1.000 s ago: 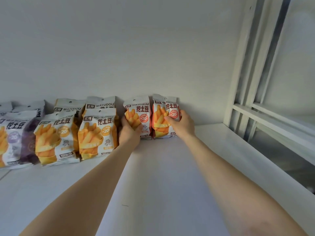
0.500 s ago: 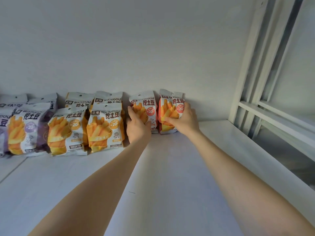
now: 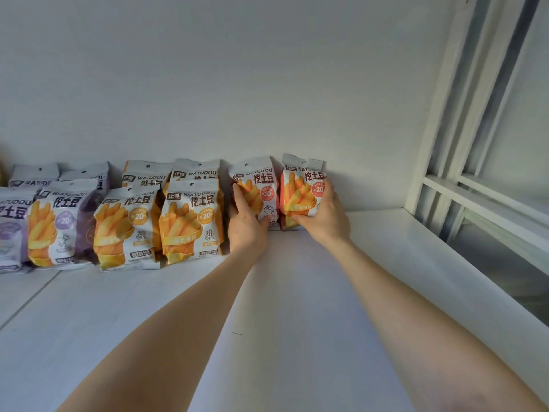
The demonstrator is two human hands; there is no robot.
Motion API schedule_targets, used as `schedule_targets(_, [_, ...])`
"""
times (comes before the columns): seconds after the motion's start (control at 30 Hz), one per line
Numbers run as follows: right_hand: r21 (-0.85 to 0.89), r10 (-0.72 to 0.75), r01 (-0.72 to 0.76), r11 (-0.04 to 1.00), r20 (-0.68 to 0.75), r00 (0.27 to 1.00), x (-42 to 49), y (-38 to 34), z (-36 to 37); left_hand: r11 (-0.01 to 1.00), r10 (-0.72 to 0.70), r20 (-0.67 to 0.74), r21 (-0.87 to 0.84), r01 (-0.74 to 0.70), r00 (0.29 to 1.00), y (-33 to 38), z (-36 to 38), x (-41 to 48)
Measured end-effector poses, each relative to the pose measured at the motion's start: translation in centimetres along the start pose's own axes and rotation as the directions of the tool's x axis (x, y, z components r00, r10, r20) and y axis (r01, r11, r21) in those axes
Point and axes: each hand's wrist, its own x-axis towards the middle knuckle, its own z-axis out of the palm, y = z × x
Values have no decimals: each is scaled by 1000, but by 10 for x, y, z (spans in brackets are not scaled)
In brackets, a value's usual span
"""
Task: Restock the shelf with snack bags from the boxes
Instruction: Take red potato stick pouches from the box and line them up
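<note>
White shelf, plain white wall far behind, window frame at right, left hand gripping left red bag, right hand gripping right red bag, both bags upright against the wall, orange bags and purple bags lined further left

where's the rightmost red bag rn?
Head view: the rightmost red bag stands at the back of the shelf against the wall, ending the row on the right, held by the right hand, beside the second red bag in the left hand.
</note>
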Motion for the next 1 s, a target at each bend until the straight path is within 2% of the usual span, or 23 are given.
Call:
schedule_targets(0.23, [-41, 26, -24, 999, 44, 999, -8, -1, -5, 999, 18, 13, 36, -18, 1000, 0, 2, -12])
schedule_targets(0.5, [-123, 57, -50, 991, 55, 997, -27, -2, -20, 997, -52, 72, 54, 48, 996, 4, -7, -33])
schedule_targets(0.77, [-340, 63, -37, 940, 67, 996, -67, -10, -54, 994, -48, 183, 105, 29, 982, 3, -27, -65])
schedule_targets(1.0, [-613, -37, 66, 787, 60, 998, -123, -32, -85, 952, 31, 336, 278, -130, 941, -1, -66, -107])
